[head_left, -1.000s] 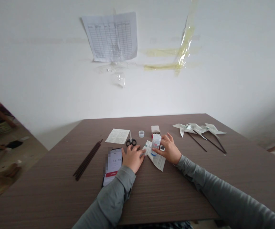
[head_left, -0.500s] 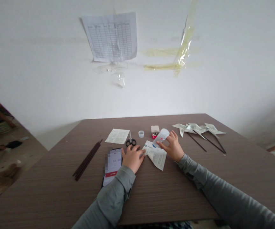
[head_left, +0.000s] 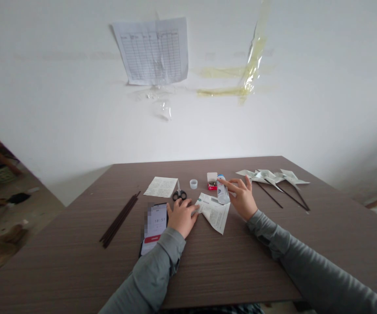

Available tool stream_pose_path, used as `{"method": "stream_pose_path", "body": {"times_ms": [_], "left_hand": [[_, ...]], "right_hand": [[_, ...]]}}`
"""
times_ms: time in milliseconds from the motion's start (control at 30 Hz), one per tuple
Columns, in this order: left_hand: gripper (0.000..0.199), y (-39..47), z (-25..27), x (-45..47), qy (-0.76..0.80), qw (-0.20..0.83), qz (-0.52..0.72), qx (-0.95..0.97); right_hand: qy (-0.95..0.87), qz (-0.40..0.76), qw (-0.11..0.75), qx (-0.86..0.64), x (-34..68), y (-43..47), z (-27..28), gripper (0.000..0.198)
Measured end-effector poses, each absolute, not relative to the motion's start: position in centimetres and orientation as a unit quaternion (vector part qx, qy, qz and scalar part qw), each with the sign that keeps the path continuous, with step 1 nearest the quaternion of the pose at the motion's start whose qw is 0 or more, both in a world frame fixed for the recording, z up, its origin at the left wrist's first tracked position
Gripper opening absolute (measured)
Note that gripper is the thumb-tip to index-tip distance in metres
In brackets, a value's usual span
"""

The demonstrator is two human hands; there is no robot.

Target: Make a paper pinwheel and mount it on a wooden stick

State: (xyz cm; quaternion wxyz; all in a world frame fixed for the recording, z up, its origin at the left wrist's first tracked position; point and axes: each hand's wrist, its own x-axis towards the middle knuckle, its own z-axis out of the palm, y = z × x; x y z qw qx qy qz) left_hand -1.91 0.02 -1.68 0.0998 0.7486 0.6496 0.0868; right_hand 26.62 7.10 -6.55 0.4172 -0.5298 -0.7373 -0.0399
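My left hand (head_left: 182,218) lies with fingers spread, its right-hand fingertips at the left edge of a partly folded printed paper (head_left: 215,213). In my right hand (head_left: 243,200) is a clear glue bottle (head_left: 222,192), blue tip upward, over the paper's upper right corner. An index finger reaches the bottle's top; the thumb is mostly hidden. Whether the bottle's base rests on the paper cannot be made out. Just beyond my left fingers lie black-handled scissors (head_left: 179,194). A phone (head_left: 155,226) showing a running timer sits left of that hand, partly under the sleeve.
Behind the paper are a small red-and-white box (head_left: 212,181) with small items inside and a translucent cap (head_left: 193,184). A flat printed sheet (head_left: 160,186) lies farther left. Dark sticks (head_left: 119,221) rest at the left, several paper pinwheels (head_left: 267,176) at the right. A wall backs the table (head_left: 77,261).
My right hand has turned the glue bottle from tip-down to tip-up and shifted slightly right. The paper's right corner moved a little. My left hand stays in place.
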Motion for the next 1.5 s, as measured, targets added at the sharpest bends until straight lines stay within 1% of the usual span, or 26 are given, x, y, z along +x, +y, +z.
{"method": "stream_pose_path", "body": {"times_ms": [133,300,400,600,733,933,1067,1267,1400,1467,1500], "left_hand": [[0.045,0.0,-1.8,-2.1,0.641,0.094,0.098,0.756],[0.043,-0.1,-1.5,-2.1,0.65,0.098,0.095,0.748],[0.042,-0.1,-1.4,-2.1,0.645,0.087,0.109,0.751],[0.043,-0.2,-1.2,-1.9,0.653,0.089,0.105,0.745],[0.041,-0.4,-0.8,-1.8,0.652,0.087,0.105,0.746],[0.039,-0.4,-0.7,-1.8,0.652,0.092,0.117,0.744],[0.041,-0.4,-0.7,-1.8,0.652,0.097,0.114,0.743],[0.039,-0.4,-0.6,-1.8,0.652,0.097,0.115,0.743],[0.039,-0.3,-0.7,-2.0,0.651,0.097,0.113,0.745],[0.039,-0.3,-0.9,-2.0,0.648,0.096,0.117,0.747],[0.039,-0.3,-0.9,-2.0,0.647,0.096,0.12,0.747]], "right_hand": [[-0.725,-0.049,0.405,-0.555,26.3,7.1,-6.7,0.065],[-0.713,0.007,0.408,-0.57,26.5,7.2,-6.5,0.06],[-0.712,0.033,0.423,-0.56,26.7,7.2,-6.3,0.053],[-0.684,0.046,0.473,-0.554,26.8,7.6,-6.7,0.036],[-0.676,0.049,0.494,-0.545,27.0,8.0,-7.3,0.034],[-0.686,0.056,0.478,-0.546,27.2,8.1,-7.5,0.029],[-0.705,0.04,0.453,-0.544,27.2,8.0,-7.6,0.025],[-0.715,0.03,0.441,-0.542,27.1,8.0,-7.9,0.029],[-0.708,0.037,0.465,-0.53,26.9,8.1,-7.9,0.021],[-0.694,0.046,0.495,-0.521,26.9,8.2,-7.7,0.016],[-0.685,0.052,0.511,-0.516,27.0,8.2,-7.6,0.018]]}}
